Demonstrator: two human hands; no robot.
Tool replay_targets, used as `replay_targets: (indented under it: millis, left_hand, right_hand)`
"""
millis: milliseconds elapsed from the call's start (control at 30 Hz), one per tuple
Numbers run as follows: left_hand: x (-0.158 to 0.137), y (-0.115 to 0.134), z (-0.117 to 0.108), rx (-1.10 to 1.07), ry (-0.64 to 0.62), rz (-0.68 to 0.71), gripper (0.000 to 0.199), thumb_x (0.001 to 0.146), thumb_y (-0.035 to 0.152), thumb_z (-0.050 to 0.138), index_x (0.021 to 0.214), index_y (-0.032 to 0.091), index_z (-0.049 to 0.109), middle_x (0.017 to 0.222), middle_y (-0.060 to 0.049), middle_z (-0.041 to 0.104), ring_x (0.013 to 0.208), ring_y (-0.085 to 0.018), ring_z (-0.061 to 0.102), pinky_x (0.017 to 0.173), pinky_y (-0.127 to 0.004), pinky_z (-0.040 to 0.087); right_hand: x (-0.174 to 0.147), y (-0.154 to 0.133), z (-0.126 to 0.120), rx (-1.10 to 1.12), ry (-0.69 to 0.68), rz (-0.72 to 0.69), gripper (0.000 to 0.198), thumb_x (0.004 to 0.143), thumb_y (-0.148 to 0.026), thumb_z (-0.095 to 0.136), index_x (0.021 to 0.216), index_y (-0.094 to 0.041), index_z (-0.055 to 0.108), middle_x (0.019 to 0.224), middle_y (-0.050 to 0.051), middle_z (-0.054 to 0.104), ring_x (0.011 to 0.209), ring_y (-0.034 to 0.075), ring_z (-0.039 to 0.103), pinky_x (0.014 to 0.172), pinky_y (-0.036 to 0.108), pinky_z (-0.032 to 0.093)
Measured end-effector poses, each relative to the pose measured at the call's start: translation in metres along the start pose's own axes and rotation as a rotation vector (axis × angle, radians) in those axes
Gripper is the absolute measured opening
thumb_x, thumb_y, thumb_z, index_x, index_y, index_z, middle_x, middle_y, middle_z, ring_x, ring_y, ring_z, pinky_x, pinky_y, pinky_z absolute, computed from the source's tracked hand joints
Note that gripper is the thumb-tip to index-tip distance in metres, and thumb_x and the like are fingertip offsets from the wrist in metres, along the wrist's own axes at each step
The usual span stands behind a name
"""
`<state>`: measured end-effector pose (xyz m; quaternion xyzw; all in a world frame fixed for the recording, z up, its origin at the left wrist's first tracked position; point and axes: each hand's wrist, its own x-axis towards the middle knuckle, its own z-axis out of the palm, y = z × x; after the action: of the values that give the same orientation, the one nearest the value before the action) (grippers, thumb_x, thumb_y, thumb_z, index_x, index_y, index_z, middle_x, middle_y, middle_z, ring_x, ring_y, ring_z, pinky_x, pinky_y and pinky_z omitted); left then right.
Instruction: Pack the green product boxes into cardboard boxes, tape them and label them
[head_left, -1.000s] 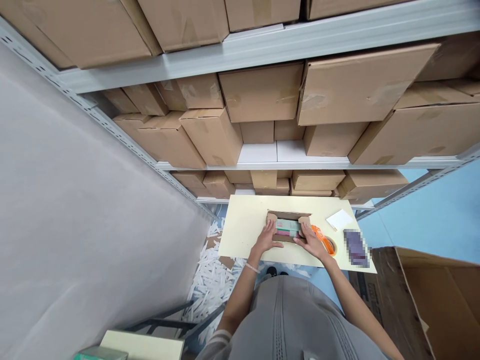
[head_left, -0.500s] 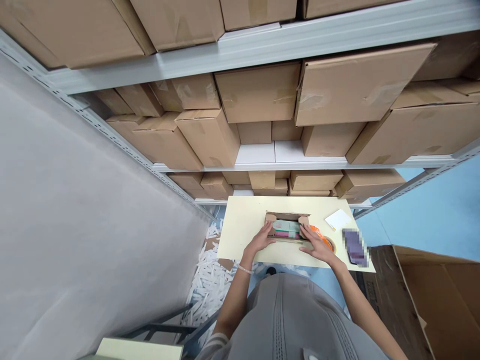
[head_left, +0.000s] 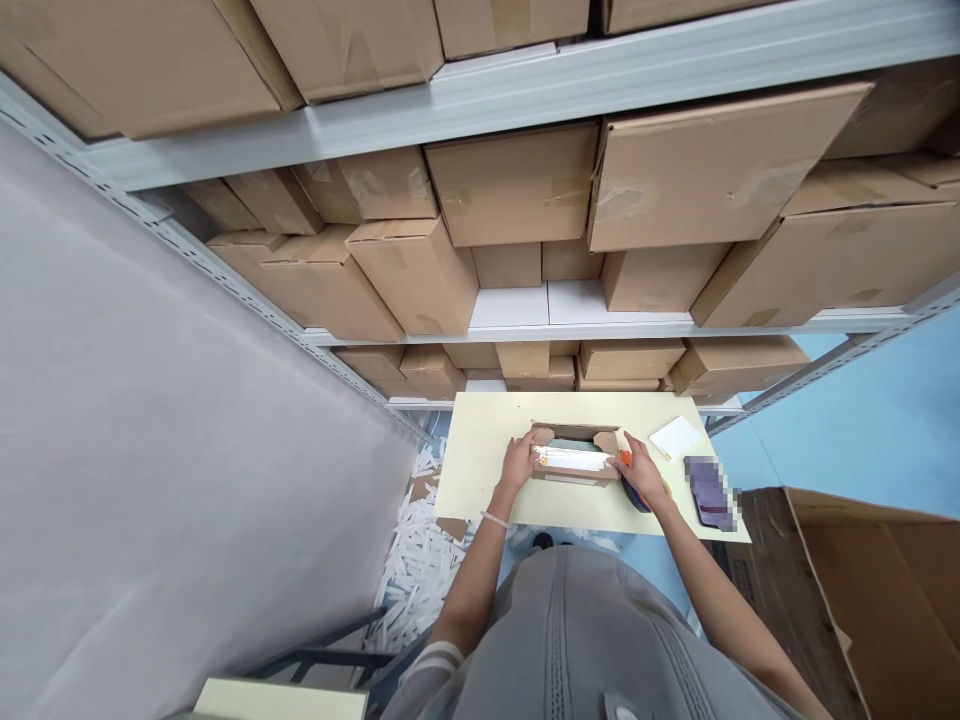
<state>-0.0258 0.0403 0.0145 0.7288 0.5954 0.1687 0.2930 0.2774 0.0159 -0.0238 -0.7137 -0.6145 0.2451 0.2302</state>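
A small cardboard box (head_left: 592, 480) stands on the cream tabletop, its far flap upright. A white strip with printing (head_left: 574, 460), perhaps a flap's face or a label, now runs along its near side. Behind it a little of the pale green contents (head_left: 574, 443) shows. My left hand (head_left: 517, 462) grips the box's left end, thumb near the white strip. Opposite, my right hand (head_left: 641, 472) holds the right end with its thumb on the front corner. A roll of tape (head_left: 634, 497), with orange and blue on it, lies partly hidden beneath my right hand.
On the tabletop (head_left: 480, 430), a white card (head_left: 675, 438) and a blurred-out phone-like object (head_left: 709, 492) lie to the right. Shelves packed with cartons (head_left: 517, 185) rise ahead. A large open carton (head_left: 877, 590) stands at right; shredded paper (head_left: 420, 580) covers the floor at left.
The near side of the box has come up, showing the white strip and covering most of the green and pink contents. My hands have shifted from the inner edges to the box's ends.
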Motion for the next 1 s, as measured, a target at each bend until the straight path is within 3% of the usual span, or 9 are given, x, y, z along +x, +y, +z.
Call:
replay_targets:
  millis: [133, 233, 333, 400, 500, 600, 733, 867, 1000]
  left_hand:
    - [-0.005, 0.004, 0.007, 0.149, 0.189, -0.005, 0.08, 0.081, 0.007, 0.053, 0.155, 0.018, 0.022, 0.142, -0.015, 0.052, 0.14, -0.026, 0.042, 0.121, -0.051, 0.024]
    - [-0.004, 0.009, 0.006, 0.28, 0.264, 0.006, 0.094, 0.078, 0.008, 0.056, 0.158, 0.018, 0.007, 0.161, -0.016, 0.027, 0.152, -0.029, 0.019, 0.122, -0.055, 0.018]
    - [0.003, 0.013, 0.0, 0.418, 0.214, 0.098, 0.094, 0.078, 0.007, 0.055, 0.158, 0.022, 0.009, 0.166, -0.011, 0.014, 0.153, -0.03, 0.006, 0.122, -0.059, 0.014]
    - [0.005, 0.013, -0.003, 0.487, 0.157, 0.164, 0.088, 0.079, 0.008, 0.053, 0.157, 0.025, 0.016, 0.165, -0.007, 0.016, 0.153, -0.029, 0.005, 0.122, -0.061, 0.011]
    - [0.001, 0.009, -0.003, 0.537, 0.107, 0.213, 0.074, 0.086, 0.012, 0.049, 0.155, 0.025, 0.025, 0.164, -0.004, 0.023, 0.153, -0.027, 0.008, 0.123, -0.062, 0.009]
    - [-0.014, 0.001, 0.005, 0.536, 0.077, 0.224, 0.063, 0.093, 0.016, 0.041, 0.154, 0.025, 0.029, 0.162, -0.002, 0.028, 0.153, -0.023, 0.013, 0.124, -0.06, 0.009]
    - [-0.034, -0.003, 0.017, 0.422, 0.06, 0.17, 0.058, 0.099, 0.022, 0.031, 0.156, 0.029, 0.023, 0.161, -0.001, 0.03, 0.152, -0.02, 0.015, 0.125, -0.057, 0.007]
    - [-0.035, 0.01, 0.023, 0.256, 0.069, 0.12, 0.062, 0.099, 0.033, 0.037, 0.158, 0.025, 0.019, 0.162, -0.006, 0.026, 0.153, -0.024, 0.011, 0.125, -0.056, 0.002]
    - [-0.026, 0.031, 0.035, 0.183, 0.003, 0.217, 0.064, 0.098, 0.037, 0.041, 0.157, 0.023, 0.022, 0.162, -0.007, 0.026, 0.153, -0.024, 0.012, 0.126, -0.053, 0.004]
  right_hand:
    - [-0.004, -0.005, 0.003, -0.106, 0.045, 0.033, 0.091, 0.086, -0.047, 0.053, 0.158, -0.011, 0.009, 0.151, 0.024, 0.039, 0.131, 0.039, 0.05, 0.101, 0.05, 0.046]
    - [-0.002, -0.016, -0.003, -0.272, 0.108, -0.082, 0.097, 0.084, -0.037, 0.057, 0.159, -0.013, 0.0, 0.16, 0.022, 0.025, 0.143, 0.039, 0.034, 0.11, 0.053, 0.037]
    - [0.004, -0.032, -0.007, -0.451, 0.126, -0.277, 0.094, 0.082, -0.022, 0.055, 0.16, -0.018, 0.002, 0.165, 0.015, 0.017, 0.15, 0.035, 0.018, 0.119, 0.055, 0.021]
    - [0.006, -0.04, -0.007, -0.527, 0.113, -0.391, 0.09, 0.082, -0.014, 0.049, 0.16, -0.02, 0.004, 0.165, 0.01, 0.02, 0.151, 0.03, 0.015, 0.121, 0.054, 0.015]
    - [-0.002, -0.042, 0.001, -0.563, 0.11, -0.43, 0.081, 0.086, -0.011, 0.04, 0.16, -0.019, 0.008, 0.162, 0.008, 0.03, 0.151, 0.026, 0.02, 0.122, 0.053, 0.014]
    - [-0.023, -0.033, 0.014, -0.538, 0.101, -0.41, 0.07, 0.094, -0.02, 0.035, 0.16, -0.018, 0.012, 0.16, 0.008, 0.033, 0.15, 0.027, 0.024, 0.121, 0.054, 0.016]
    - [-0.047, -0.023, 0.03, -0.462, 0.063, -0.361, 0.064, 0.099, -0.034, 0.028, 0.16, -0.021, 0.012, 0.161, 0.008, 0.03, 0.15, 0.026, 0.022, 0.121, 0.053, 0.019]
    - [-0.046, -0.03, 0.036, -0.388, 0.038, -0.286, 0.066, 0.099, -0.04, 0.027, 0.16, -0.021, 0.011, 0.163, 0.01, 0.026, 0.151, 0.028, 0.019, 0.12, 0.056, 0.018]
    - [-0.036, -0.039, 0.029, -0.333, 0.006, -0.253, 0.065, 0.098, -0.04, 0.028, 0.159, -0.021, 0.017, 0.162, 0.011, 0.028, 0.151, 0.028, 0.019, 0.12, 0.056, 0.016]
